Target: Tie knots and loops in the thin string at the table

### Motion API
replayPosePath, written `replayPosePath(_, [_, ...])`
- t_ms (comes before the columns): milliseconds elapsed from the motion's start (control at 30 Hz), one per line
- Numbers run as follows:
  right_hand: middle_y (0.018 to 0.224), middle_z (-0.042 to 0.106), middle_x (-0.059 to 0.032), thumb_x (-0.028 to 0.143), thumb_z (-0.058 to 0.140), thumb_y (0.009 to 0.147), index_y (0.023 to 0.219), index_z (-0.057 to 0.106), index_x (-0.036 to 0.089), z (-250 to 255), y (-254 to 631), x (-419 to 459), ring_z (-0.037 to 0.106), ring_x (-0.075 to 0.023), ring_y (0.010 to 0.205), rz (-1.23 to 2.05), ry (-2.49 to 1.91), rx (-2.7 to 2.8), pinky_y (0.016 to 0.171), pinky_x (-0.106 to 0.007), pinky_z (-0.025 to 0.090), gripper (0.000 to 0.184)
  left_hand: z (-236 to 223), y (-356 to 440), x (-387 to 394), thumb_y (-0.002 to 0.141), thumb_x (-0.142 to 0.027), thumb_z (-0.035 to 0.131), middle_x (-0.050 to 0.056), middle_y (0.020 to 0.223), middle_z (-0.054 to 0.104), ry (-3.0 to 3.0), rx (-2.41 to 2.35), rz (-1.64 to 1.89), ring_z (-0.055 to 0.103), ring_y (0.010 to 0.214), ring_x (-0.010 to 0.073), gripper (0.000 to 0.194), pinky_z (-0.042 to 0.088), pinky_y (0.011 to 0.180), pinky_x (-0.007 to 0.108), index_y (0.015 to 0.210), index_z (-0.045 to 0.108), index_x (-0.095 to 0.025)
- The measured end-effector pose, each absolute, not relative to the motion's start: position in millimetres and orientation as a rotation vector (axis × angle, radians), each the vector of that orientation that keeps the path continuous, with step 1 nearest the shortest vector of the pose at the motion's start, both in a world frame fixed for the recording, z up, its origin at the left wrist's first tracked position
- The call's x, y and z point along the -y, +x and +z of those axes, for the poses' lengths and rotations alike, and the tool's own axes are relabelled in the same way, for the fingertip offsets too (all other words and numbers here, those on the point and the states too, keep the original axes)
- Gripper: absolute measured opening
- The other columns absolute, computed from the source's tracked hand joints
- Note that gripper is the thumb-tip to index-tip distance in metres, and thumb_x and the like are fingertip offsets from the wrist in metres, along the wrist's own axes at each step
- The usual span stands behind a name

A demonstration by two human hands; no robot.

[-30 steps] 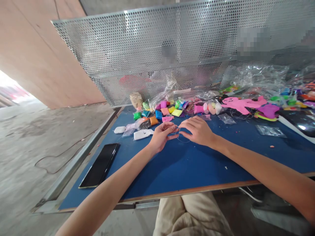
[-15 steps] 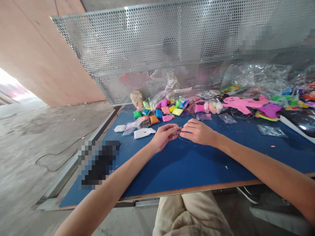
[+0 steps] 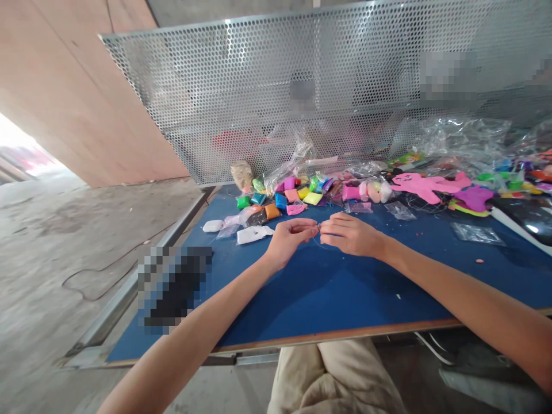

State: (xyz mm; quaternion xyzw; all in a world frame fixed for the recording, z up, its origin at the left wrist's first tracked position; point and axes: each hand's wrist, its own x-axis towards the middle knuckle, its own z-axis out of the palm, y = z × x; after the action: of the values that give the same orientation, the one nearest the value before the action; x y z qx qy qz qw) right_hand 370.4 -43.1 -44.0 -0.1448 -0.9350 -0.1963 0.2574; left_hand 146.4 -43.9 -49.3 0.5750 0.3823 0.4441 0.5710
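Above the blue table [image 3: 319, 299], my left hand [image 3: 292, 238] is closed in a pinch, thumb against fingers. My right hand [image 3: 351, 234] meets it almost fingertip to fingertip, its fingers pressed together as well. Between them is a thin strand [image 3: 317, 241], like thread or fine wire, with a loose curve hanging just below the fingertips. Whatever else sits at the fingertips is too small to make out. A white strip [image 3: 253, 234] lies just left of my left hand.
Small colourful packets [image 3: 280, 201] are heaped behind my hands. A pink figure-shaped piece [image 3: 426, 185] and clear plastic bags [image 3: 466, 132] lie at the back right. A perforated metal panel [image 3: 259, 86] rises behind the table. A dark, blurred-out object [image 3: 181, 290] lies at the left.
My left fingers have drawn closer together, the thumb now lying straighter along them. Both hands stay at nearly the same spot; the view has shifted slightly.
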Motion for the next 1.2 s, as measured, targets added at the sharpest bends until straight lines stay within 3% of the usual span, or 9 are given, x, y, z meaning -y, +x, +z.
replayPosePath(233, [0.104,0.072,-0.0036,0.012,0.046,0.099,0.100,0.062,0.020,-45,365,42,0.063,-0.0188,0.106,-0.502,-0.367,2.471,0.095,-0.036,0.045,0.018,-42,144,48,0.078,-0.034,0.076,0.008,0.091,0.076,1.706,-0.939,1.133,0.071,0.086,0.0207,0.027,0.055,0.080,0.031,0.097,0.074,-0.015])
replayPosePath(367, [0.095,0.073,-0.0030,0.023,0.056,0.097,0.098,0.060,0.020,-43,361,46,0.065,-0.0193,0.096,-0.436,-0.481,2.330,0.090,-0.037,0.044,0.005,-37,146,53,0.083,-0.035,0.071,0.007,0.092,0.075,1.857,-0.938,1.143,0.071,0.085,0.0195,0.024,0.055,0.077,0.030,0.098,0.073,-0.017])
replayPosePath(533, [0.098,0.071,-0.0075,0.050,0.070,0.085,0.104,0.063,0.019,-40,361,48,0.064,-0.0256,0.096,-0.460,-0.707,2.117,0.089,-0.043,0.042,0.038,-33,151,60,0.086,-0.036,0.070,0.007,0.095,0.074,1.865,-0.883,1.200,0.070,0.085,0.0184,0.023,0.056,0.077,0.029,0.097,0.071,-0.016])
replayPosePath(867, [0.090,0.076,0.0009,0.028,0.071,0.088,0.095,0.069,0.024,-44,363,44,0.064,-0.0198,0.083,-0.576,-0.611,2.106,0.083,-0.040,0.043,0.008,-39,151,61,0.087,-0.029,0.068,0.005,0.089,0.074,1.937,-0.874,1.235,0.071,0.085,0.0168,0.021,0.056,0.077,0.028,0.104,0.062,-0.018])
replayPosePath(1033, [0.096,0.077,0.0008,0.024,0.069,0.090,0.100,0.069,0.024,-38,367,45,0.065,-0.0199,0.085,-0.660,-0.566,2.150,0.084,-0.041,0.043,0.010,-39,154,64,0.085,-0.031,0.071,0.005,0.088,0.073,1.883,-0.867,1.205,0.071,0.083,0.0163,0.020,0.055,0.077,0.028,0.097,0.061,-0.018])
replayPosePath(1200, [0.106,0.075,-0.0040,0.031,0.067,0.090,0.116,0.065,0.022,-37,371,43,0.066,-0.0214,0.093,-0.578,-0.553,2.228,0.086,-0.040,0.046,0.028,-38,151,60,0.083,-0.032,0.073,0.007,0.092,0.074,1.754,-0.868,1.214,0.070,0.085,0.0176,0.022,0.054,0.075,0.029,0.094,0.061,-0.017])
